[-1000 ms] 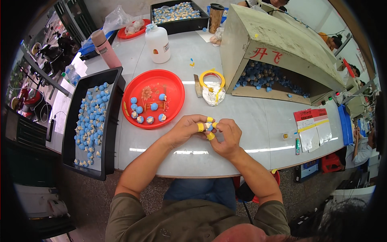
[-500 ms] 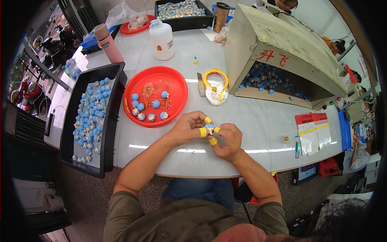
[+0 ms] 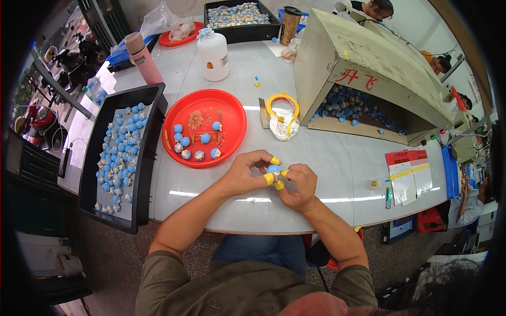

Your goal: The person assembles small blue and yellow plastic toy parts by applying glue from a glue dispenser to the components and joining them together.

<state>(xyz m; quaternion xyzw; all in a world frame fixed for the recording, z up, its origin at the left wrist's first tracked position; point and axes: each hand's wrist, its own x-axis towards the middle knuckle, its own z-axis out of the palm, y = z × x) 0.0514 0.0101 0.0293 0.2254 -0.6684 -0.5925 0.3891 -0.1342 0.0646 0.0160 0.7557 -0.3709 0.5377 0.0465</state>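
Observation:
Between my two hands, above the near part of the table, is a small blue-and-cream ball-shaped piece (image 3: 273,169). My left hand (image 3: 246,173) is closed on its left side with thumb and finger. The fingers of my right hand (image 3: 299,185) pinch it from the right. Yellow tape wraps several of my fingertips. The piece's blue rounded side faces up, and the fingers partly hide the rest. Ahead and to the left, a red round tray (image 3: 232,100) carries several similar pieces (image 3: 205,138), lying apart from one another.
On the left stands a black tray (image 3: 156,113) of blue-and-cream pieces. A white bottle (image 3: 213,58) and pink flask (image 3: 145,62) stand farther back. Yellow tape rolls (image 3: 270,105) lie ahead, beside a flat blade-like strip (image 3: 264,113). At right is a large box-like housing (image 3: 363,58) with pieces inside.
The piece has turned in my fingers, so more of its blue side shows on top and less cream. My left fingers have shifted slightly around it.

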